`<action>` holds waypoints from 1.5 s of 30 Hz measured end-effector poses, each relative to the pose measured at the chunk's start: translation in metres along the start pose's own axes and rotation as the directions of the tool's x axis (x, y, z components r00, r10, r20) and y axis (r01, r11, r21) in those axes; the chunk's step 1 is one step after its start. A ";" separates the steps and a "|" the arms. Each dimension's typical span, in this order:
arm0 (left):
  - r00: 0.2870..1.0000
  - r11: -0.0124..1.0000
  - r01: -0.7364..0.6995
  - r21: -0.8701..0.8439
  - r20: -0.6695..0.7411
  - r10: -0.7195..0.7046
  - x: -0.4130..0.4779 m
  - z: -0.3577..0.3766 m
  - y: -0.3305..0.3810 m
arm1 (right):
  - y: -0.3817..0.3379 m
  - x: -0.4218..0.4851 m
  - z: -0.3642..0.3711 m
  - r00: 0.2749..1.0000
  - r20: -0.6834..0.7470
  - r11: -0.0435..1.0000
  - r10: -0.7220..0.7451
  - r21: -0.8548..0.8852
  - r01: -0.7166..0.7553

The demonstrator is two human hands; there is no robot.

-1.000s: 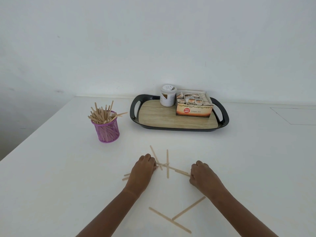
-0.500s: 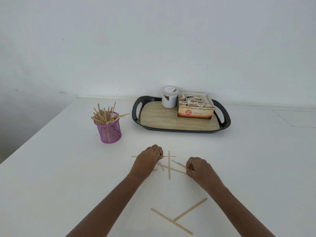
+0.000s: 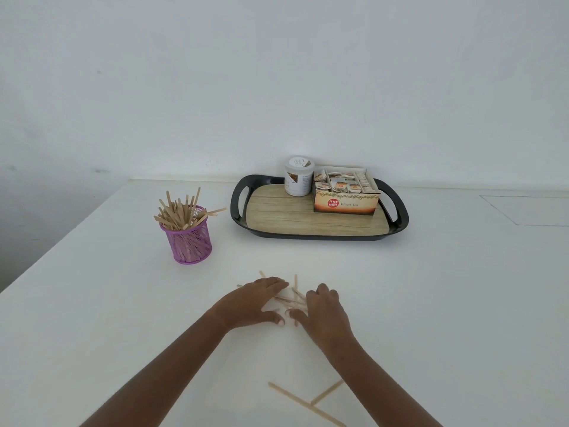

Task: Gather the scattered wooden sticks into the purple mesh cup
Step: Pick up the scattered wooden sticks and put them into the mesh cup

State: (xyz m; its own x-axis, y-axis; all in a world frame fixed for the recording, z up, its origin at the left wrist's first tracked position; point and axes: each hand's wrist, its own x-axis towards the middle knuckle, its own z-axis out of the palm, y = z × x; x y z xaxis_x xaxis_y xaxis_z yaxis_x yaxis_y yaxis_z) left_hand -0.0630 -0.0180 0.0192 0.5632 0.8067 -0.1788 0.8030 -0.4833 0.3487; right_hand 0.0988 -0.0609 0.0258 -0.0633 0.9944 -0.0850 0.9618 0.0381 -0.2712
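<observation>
Crowding a small heap of sticks between two hands

Both hands lie low on the white table (image 3: 431, 303), facing each other across a loose cluster of wooden sticks (image 3: 292, 298). The left hand (image 3: 257, 302) is spread fairly flat, palm down, its fingers stretched forward over the left part of the cluster and its thumb reaching inward near the table surface; stick ends poke out beyond its fingertips and at its far side. The right hand (image 3: 321, 309) is more curled, knuckles up, fingers bent down onto the right end of the same sticks, thumb pointing toward the left thumb. The two thumbs are just beside each other with a narrow gap between them. Neither hand is closed around a stick; whether any stick is pinched under the curled right fingers cannot be told.

Two more sticks (image 3: 308, 402) lie on the table nearer the person, between the forearms, one meeting the other partway along it, well apart from the hands.

The purple mesh cup (image 3: 190, 241) stands upright to the far left, already packed with sticks that fan out above its rim. Right of it sits a black tray (image 3: 308, 223) with a wood-patterned base, carrying a white jar (image 3: 298, 177) and a box of ginger tea (image 3: 345, 195) side by side.
</observation>
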 end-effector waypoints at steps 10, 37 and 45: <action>0.965 0.980 0.170 0.107 -0.222 -0.144 -0.007 0.001 -0.001 | 0.003 0.007 -0.001 0.990 0.048 0.982 -0.136 -0.125 0.141; 0.826 0.953 0.240 -0.184 -0.478 -0.300 -0.024 -0.030 -0.007 | -0.006 0.049 -0.077 0.955 -0.277 0.828 -0.106 0.507 0.239; 0.436 0.747 -0.219 -0.628 -0.748 -0.501 -0.045 -0.118 -0.029 | -0.088 0.085 -0.101 0.919 -0.370 0.585 -0.140 0.718 0.378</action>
State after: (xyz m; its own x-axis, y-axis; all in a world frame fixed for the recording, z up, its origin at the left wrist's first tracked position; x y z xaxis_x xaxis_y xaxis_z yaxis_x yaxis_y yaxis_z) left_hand -0.1345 0.0003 0.1259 -0.3018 0.8482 0.4353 0.3544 -0.3241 0.8772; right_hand 0.0358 0.0299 0.1397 -0.0942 0.9447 0.3142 0.3474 0.3270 -0.8789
